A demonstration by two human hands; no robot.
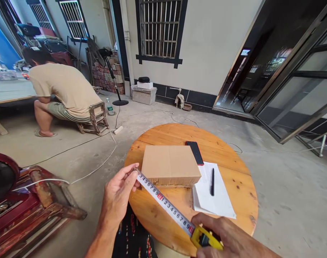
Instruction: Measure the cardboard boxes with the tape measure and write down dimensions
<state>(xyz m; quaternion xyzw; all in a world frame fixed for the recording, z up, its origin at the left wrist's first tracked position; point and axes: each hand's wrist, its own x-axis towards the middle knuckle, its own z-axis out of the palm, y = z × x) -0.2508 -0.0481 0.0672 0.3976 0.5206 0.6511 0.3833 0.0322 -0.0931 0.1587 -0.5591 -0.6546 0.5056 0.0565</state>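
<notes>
A yellow and black tape measure (206, 239) is gripped in my right hand (228, 234) at the lower right. Its white blade (163, 203), marked with black numbers, stretches up and left to my left hand (117, 195), whose thumb and fingers pinch the blade's end. The blade crosses in front of a closed brown cardboard box (170, 161), near its left front corner. That box lies on a round wooden table (155, 222). White papers (206, 197) with a black pen (212, 182) on top are right of the box, and a dark phone (195, 153) lies behind them.
A co-worker (64, 87) sits on a low stool (96, 118) at the back left, near a standing fan (109, 68). A red-brown wooden chair (42, 200) stands at my left. Cables (99, 166) run over the concrete floor. An open door (300, 79) is at right.
</notes>
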